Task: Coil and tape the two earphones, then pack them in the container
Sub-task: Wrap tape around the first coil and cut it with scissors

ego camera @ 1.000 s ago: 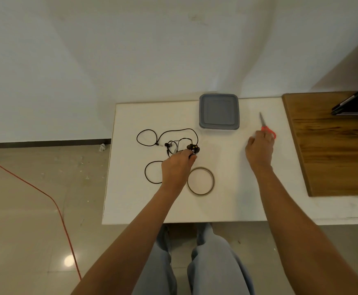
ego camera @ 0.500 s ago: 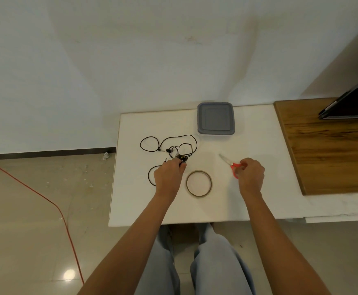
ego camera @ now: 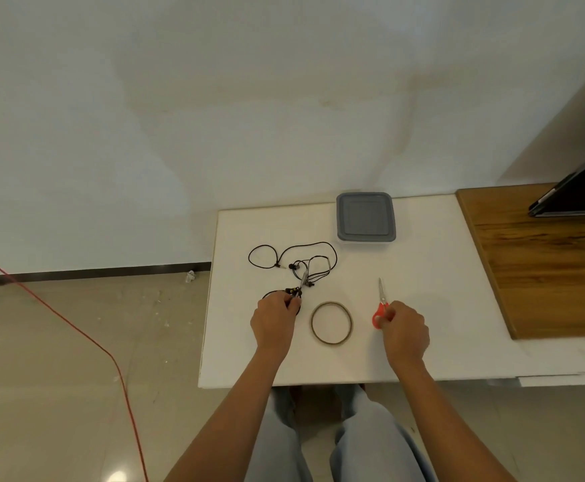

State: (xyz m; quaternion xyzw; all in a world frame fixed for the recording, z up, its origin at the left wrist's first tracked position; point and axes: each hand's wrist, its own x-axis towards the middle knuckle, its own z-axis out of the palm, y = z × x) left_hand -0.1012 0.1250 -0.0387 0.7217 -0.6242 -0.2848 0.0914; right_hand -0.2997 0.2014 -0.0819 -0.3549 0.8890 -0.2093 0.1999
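Your left hand rests knuckles-up on the table, its fingers curled and pinching the near end of the earphones, whose black cords sprawl in loose, tangled loops away from you toward the far edge. Your right hand lies with its fingers closed round the red handle of the scissors, blades pointing away from you and lying on the tabletop. Between your 2 hands sits the tape ring, flat and apart from both. The container, grey lid on, stands at the far edge, just beyond the outermost cord loop. Your left hand works near the table's left edge, and 1 cord loop reaches close to that side. To your right, bare tabletop runs from the scissors to the wooden board. More bare surface lies between the tape ring and the near edge above your knees.
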